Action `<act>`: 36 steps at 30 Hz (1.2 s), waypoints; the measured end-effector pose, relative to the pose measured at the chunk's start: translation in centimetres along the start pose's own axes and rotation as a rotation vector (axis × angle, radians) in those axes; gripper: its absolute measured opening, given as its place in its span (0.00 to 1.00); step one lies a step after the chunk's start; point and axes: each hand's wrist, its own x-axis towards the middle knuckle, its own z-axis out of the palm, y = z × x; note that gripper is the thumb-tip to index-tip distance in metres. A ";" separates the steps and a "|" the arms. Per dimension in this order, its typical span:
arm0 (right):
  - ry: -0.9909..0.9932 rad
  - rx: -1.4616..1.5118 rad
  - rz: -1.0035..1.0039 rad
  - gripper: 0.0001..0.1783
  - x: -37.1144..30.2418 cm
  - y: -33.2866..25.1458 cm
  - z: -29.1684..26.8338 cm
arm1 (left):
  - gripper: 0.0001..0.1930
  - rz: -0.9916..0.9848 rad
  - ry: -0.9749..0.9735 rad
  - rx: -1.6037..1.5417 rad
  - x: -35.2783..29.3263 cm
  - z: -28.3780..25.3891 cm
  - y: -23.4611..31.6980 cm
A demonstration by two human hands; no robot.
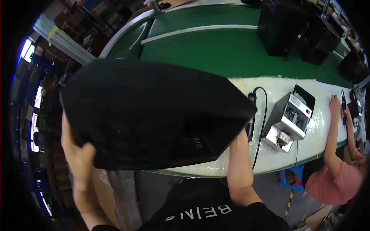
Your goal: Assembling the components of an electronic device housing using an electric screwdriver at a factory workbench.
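A large black box-shaped case (154, 111) fills the middle of the view, held up and tilted over the near side of the worktable. A small group of vent slots shows on its lower side. My left hand (80, 156) grips the lower left end of the case, thumb on its near side and the other fingers mostly hidden. At the right end, my right forearm (239, 163) reaches up behind the case. That hand is covered by it, bearing its right side, and its fingers cannot be seen.
Right of the case lie a black cable (265, 111) and an opened grey metal unit (293, 117) on the white-covered table (231, 169). Tall black cases (283, 27) stand on the green conveyor (208, 50). A person in pink (339, 181) works at the right, near a blue stool (290, 179).
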 end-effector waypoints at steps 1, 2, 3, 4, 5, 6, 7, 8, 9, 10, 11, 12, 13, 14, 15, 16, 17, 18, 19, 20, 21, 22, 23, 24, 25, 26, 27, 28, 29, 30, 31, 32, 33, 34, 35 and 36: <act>-0.010 0.006 0.026 0.23 -0.8 -0.3 2.1 | 0.42 -0.023 0.062 0.043 -4.3 -1.3 -1.7; 0.097 -0.201 0.088 0.23 -1.0 -1.4 4.2 | 0.39 -0.076 0.097 0.054 -8.0 -1.8 -4.2; 0.203 -0.414 0.145 0.23 -0.8 -2.1 5.2 | 0.35 -0.127 0.132 0.058 -11.0 -1.2 -7.1; 0.071 0.064 0.154 0.20 0.3 -0.6 0.7 | 0.34 -0.163 0.197 -0.042 -13.0 1.0 -10.4; -0.022 -0.106 0.094 0.22 0.2 -1.0 -0.3 | 0.33 -0.213 0.259 -0.139 -15.1 3.1 -13.4; 0.078 -0.228 0.162 0.24 -0.1 -1.6 1.4 | 0.31 -0.269 0.232 -0.216 -16.7 4.8 -15.4; 0.191 -0.356 0.219 0.26 -0.5 -2.3 3.0 | 0.30 -0.325 0.194 -0.305 -17.8 6.4 -17.2; 0.124 -0.580 0.142 0.30 0.0 -2.2 2.0 | 0.30 -0.329 0.181 -0.328 -19.0 7.5 -18.7; 0.054 -0.707 0.023 0.28 0.0 -1.9 2.4 | 0.31 -0.305 0.166 -0.359 -20.4 8.2 -20.1; 0.044 -0.847 0.049 0.29 -0.1 -2.4 2.0 | 0.32 -0.280 0.150 -0.394 -21.1 8.5 -21.1; 0.034 -0.984 0.083 0.29 -0.2 -2.9 1.2 | 0.32 -0.295 0.144 -0.409 -21.2 7.8 -21.3; -0.022 -1.132 -0.145 0.28 0.0 -3.2 0.0 | 0.32 -0.285 0.141 -0.506 -21.1 6.4 -21.6; 0.225 -1.495 -0.369 0.24 0.0 -3.4 -1.0 | 0.33 -0.271 0.147 -0.599 -20.7 5.3 -21.0; 0.319 -1.837 -0.394 0.23 0.3 -3.5 -2.8 | 0.31 -0.187 0.146 -0.465 -18.5 4.1 -19.4; 0.433 -2.183 -0.412 0.23 0.1 -3.8 -4.2 | 0.29 -0.104 0.131 -0.339 -15.2 2.7 -17.6; 0.479 -2.322 -0.391 0.24 0.2 -3.6 -4.5 | 0.29 -0.085 0.162 -0.272 -12.9 1.1 -15.9; 0.470 -2.329 -0.386 0.24 0.5 -3.5 -4.5 | 0.29 -0.065 0.197 -0.202 -10.8 -0.3 -14.4; 0.595 -2.318 -0.288 0.23 0.9 -3.5 -4.5 | 0.28 0.010 0.095 -0.200 -8.9 -0.7 -12.6; 0.725 -2.303 -0.190 0.23 1.2 -3.9 -4.9 | 0.26 0.086 -0.010 -0.203 -7.2 -0.1 -10.4; 0.783 -2.237 -0.121 0.21 1.4 -4.3 -6.2 | 0.24 0.218 -0.252 -0.183 -5.2 0.9 -7.9; 0.808 -2.249 -0.114 0.21 1.1 -4.5 -7.1 | 0.22 0.358 -0.498 -0.169 -3.4 2.7 -5.9; 0.742 -2.204 -0.073 0.21 0.8 -4.5 -7.3 | 0.22 0.465 -0.642 -0.084 -2.5 4.7 -3.6; 0.679 -2.161 -0.038 0.22 0.6 -4.6 -7.3 | 0.21 0.575 -0.780 0.001 -1.7 6.8 -1.7; 0.590 -2.256 -0.047 0.23 -0.1 -4.2 -6.7 | 0.23 0.671 -0.802 0.031 -1.3 9.1 -0.7; 0.543 -2.212 -0.110 0.22 -1.3 -3.9 -5.3 | 0.25 0.763 -0.827 0.058 -1.5 11.5 -0.4; 0.509 -2.161 -0.157 0.23 -2.9 -3.9 -3.5 | 0.28 0.808 -0.823 0.053 -1.6 13.4 0.0; 0.486 -2.113 -0.201 0.23 -4.8 -4.4 -1.9 | 0.31 0.858 -0.820 0.038 -1.6 15.6 0.3; 0.472 -2.050 -0.293 0.24 -6.9 -5.0 -0.1 | 0.36 0.841 -0.866 0.003 -1.9 17.3 0.9; 0.461 -1.988 -0.380 0.26 -9.1 -5.7 1.6 | 0.35 0.865 -0.884 0.008 -2.2 18.7 1.0; 0.420 -1.952 -0.365 0.29 -11.1 -7.0 2.4 | 0.34 0.898 -0.887 0.038 -2.3 19.7 1.1; 0.433 -1.672 -0.404 0.26 -13.1 -8.3 1.5 | 0.32 0.933 -0.889 0.065 -2.4 20.5 1.3; 0.565 -1.369 -0.284 0.24 -15.0 -9.9 3.4 | 0.32 0.943 -0.897 0.043 -2.3 20.8 1.5; 0.676 -1.310 -0.368 0.26 -17.1 -12.0 2.9 | 0.28 0.905 -0.939 0.056 -2.1 20.6 2.1; 0.596 -0.969 -0.513 0.26 -19.3 -14.4 0.3 | 0.25 0.861 -0.983 0.072 -2.2 20.7 2.3; 0.271 -0.543 -0.663 0.24 -19.8 -15.9 0.3 | 0.22 0.870 -0.919 0.040 -2.3 20.7 2.1; 0.287 -0.419 -0.722 0.23 -20.8 -17.3 0.9 | 0.22 0.858 -0.936 0.038 -2.2 20.5 2.2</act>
